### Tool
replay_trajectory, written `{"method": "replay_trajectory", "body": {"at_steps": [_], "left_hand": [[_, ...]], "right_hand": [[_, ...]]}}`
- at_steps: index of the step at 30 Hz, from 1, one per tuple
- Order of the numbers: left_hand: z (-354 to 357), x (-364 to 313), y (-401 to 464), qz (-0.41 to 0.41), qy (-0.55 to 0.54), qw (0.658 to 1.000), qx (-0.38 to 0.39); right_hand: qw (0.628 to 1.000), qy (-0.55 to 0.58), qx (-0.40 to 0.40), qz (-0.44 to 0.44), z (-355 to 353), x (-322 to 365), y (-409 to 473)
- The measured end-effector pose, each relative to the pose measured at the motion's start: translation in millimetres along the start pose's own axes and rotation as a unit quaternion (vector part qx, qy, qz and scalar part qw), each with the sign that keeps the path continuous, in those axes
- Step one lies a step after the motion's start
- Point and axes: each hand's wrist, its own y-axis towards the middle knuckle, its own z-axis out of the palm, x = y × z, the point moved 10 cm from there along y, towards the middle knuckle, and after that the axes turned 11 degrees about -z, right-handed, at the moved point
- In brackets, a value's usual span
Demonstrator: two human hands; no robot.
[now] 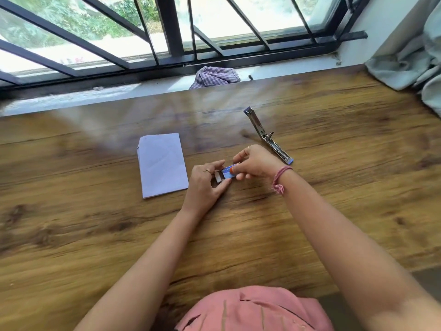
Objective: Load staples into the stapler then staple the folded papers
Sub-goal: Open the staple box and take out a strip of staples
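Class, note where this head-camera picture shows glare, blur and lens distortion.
Head view: window light glares pale across the far brown wooden table; the black window bars bow from wide-angle distortion; the forearms and pink garment at the bottom edge look soft.

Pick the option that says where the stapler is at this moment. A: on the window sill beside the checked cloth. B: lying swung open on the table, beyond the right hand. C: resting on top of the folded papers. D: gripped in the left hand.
B: the stapler lies swung open on the table, beyond the right hand; both hands hold the staple box.
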Motion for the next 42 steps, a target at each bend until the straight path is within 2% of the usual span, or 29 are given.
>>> {"method": "replay_trajectory", "body": {"at_steps": [7,13,18,25,28,30,32,34,42], "left_hand": [[-4,3,-5,0.001,-0.014,1.0,0.023],[-12,14,-14,-0.011,-0.024,1.0,0.0],[-17,15,-24,0.008,-0.027,1.0,-0.014],[-19,22,-25,-0.003,-0.039,0.999,-0.025],[-19,21,-24,-0.002,-0.047,0.999,-0.023],[-20,21,-24,0.002,-0.051,0.998,-0.026],[-20,21,-24,0.002,-0.056,0.998,-0.027],[-21,21,-25,0.004,-0.059,0.998,-0.03],[-20,22,-24,0.012,-0.053,0.998,-0.035]], "right_hand": [[1.0,0.006,-0.029,-0.011,-14,-2,-1],[0.995,-0.071,-0.065,-0.025,-33,3,7],[0.975,-0.175,-0.114,-0.071,-43,14,15],[0.966,-0.188,-0.116,-0.135,-33,28,9],[0.933,-0.253,-0.109,-0.233,-27,54,-6],[0.902,-0.309,-0.037,-0.301,-6,67,-16],[0.871,-0.368,0.04,-0.323,17,66,-24],[0.844,-0.412,0.078,-0.336,34,62,-27],[0.74,-0.539,0.088,-0.393,56,70,-30]]}}
